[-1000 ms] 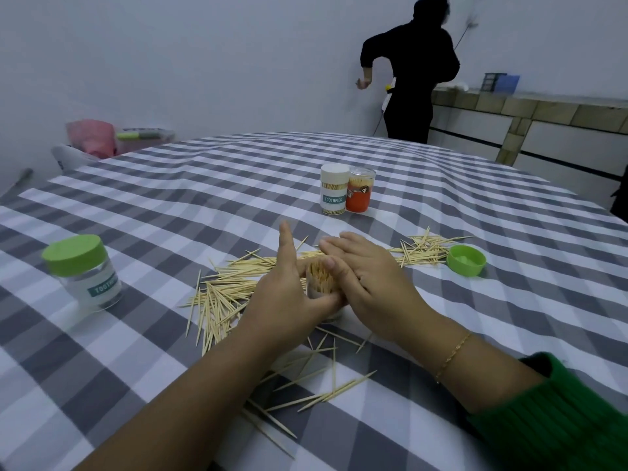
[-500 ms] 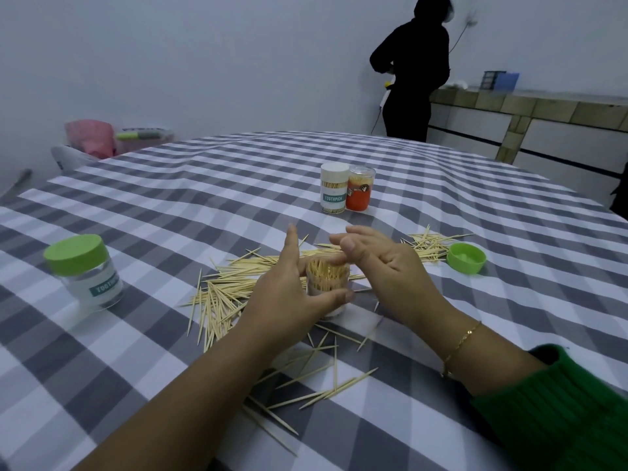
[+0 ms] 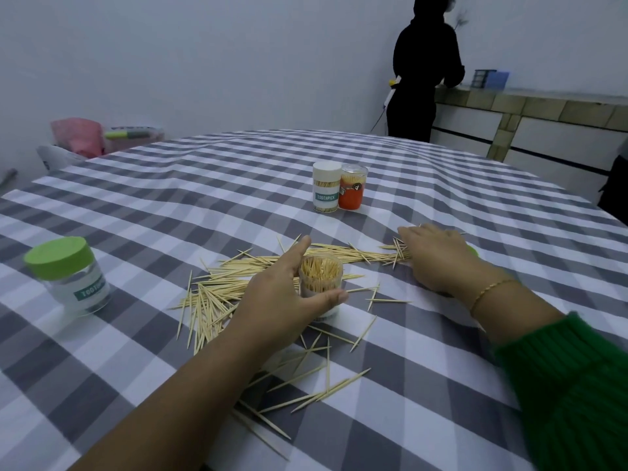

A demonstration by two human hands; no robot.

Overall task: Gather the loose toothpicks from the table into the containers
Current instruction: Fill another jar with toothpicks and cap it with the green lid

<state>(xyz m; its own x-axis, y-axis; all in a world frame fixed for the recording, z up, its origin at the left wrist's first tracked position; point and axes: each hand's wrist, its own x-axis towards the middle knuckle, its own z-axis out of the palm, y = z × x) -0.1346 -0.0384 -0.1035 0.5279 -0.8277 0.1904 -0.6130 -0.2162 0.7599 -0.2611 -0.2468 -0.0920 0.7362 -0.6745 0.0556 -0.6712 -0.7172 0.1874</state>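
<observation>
The left hand (image 3: 272, 300) grips an open jar (image 3: 321, 283) packed with toothpicks, upright on the checked table (image 3: 170, 205). The right hand (image 3: 438, 256) lies flat, fingers straight, on a heap of loose toothpicks (image 3: 339, 254) to the jar's right. More toothpicks (image 3: 210, 300) lie scattered around the jar, a green-lidded jar (image 3: 68, 277) stands well to the left, and two closed jars (image 3: 339, 192) stand farther back.

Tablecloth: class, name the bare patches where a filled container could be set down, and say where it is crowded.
Bare tablecloth lies beyond the white-capped container and orange container, and between them and the green-lidded jar. It is crowded around the open container gripped by the left hand, where loose toothpicks spread, and under the right hand.
</observation>
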